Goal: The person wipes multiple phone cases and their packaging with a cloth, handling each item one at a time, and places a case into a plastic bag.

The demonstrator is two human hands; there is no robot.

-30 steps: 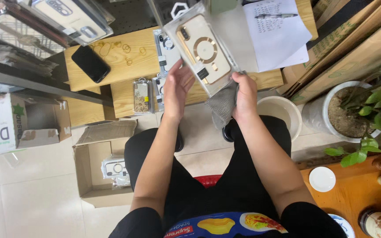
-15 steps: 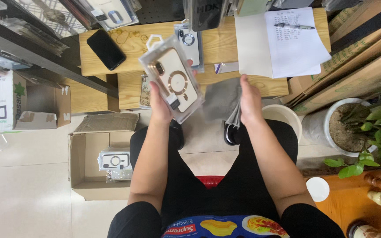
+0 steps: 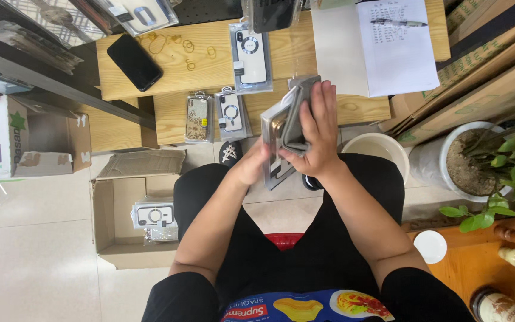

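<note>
Right now I've got the packaged phone case (image 3: 274,156) up in front of me, over my lap, turned nearly edge-on to the camera. Left hand (image 3: 251,164) is closed on its lower edge from below, fingers wrapped around the clear pack. Right hand (image 3: 316,136) presses a grey cloth (image 3: 296,113) flat against the pack's face, fingers spread over the cloth, thumb pinching it at the lower side. Both hands are clamped: left on the pack, right on the cloth, which touches the pack.

Around it: wooden bench (image 3: 168,113) just beyond my hands, carrying a black phone (image 3: 134,61), a few rubber bands (image 3: 177,45) and three more packaged cases: a white one (image 3: 250,56), a smaller white one (image 3: 230,113) and a patterned one (image 3: 196,116). Notepad (image 3: 397,50) with a pen (image 3: 397,23) sits at the bench's far right. Open cardboard box (image 3: 108,238) on the floor to my left holds another packaged case (image 3: 153,216). White bucket (image 3: 379,149) is just right of my knee, potted plant (image 3: 490,161) further right.
</note>
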